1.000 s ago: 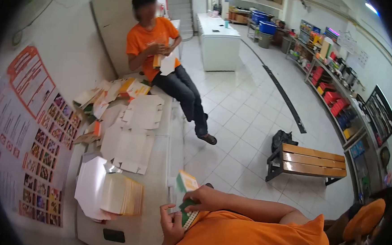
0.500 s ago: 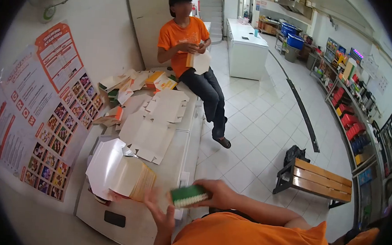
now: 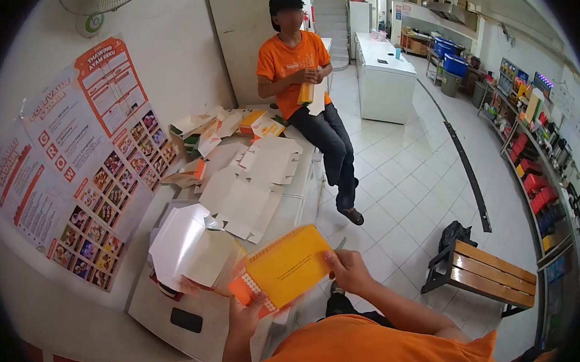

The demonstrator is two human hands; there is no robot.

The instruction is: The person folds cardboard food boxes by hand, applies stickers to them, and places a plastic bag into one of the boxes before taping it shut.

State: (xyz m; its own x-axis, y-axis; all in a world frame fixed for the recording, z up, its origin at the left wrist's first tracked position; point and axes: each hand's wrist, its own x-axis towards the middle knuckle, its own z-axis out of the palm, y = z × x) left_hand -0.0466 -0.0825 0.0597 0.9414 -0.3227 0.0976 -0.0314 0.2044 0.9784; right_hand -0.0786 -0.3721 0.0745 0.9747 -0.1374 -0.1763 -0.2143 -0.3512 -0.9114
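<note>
A yellow cardboard box (image 3: pixel 289 266) with an orange patterned end and small printed text is held up before me in the head view. My right hand (image 3: pixel 351 270) pinches its right edge, thumb on the printed face. At its lower left corner, my left hand (image 3: pixel 244 315) grips the orange end, somewhat blurred. Just left of the box, a stack of white-and-cream cardboard sheets (image 3: pixel 178 246) lies on the white surface. The box's underside is hidden from me.
Flattened cardboard pieces (image 3: pixel 245 201) cover the white chest top (image 3: pixel 155 319), with a dark phone (image 3: pixel 186 320) near its front. A person in an orange shirt (image 3: pixel 296 72) sits at its far end holding a box. A wooden bench (image 3: pixel 490 273) stands right; shelves (image 3: pixel 535 183) line the wall.
The box has turned from its green side to its yellow face. My left hand, open and apart from it before, now grips its corner. The whole view has shifted slightly.
</note>
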